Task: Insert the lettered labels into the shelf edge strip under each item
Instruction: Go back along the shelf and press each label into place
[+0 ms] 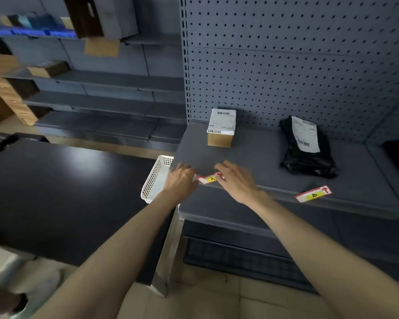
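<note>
Label A [209,178] pinched betw. both hands' fingers [219,168], its ends prob. hidden.

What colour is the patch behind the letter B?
Yellow, on label B, head view.

You are facing a blue-grey shelf [251,155] backed by a blue-grey panel [286,65] dotted with a regular grid of small dark holes. The label [209,179] between your hands is white with red edging and a yellow patch bearing a black letter A. A second label [313,194] has the same white, red and yellow, with a red arrow. The box [221,128] is tan cardboard under a white barcoded sticker. The bag [306,150] is glossy black with a white sticker. The basket [156,179] is white mesh.
</note>
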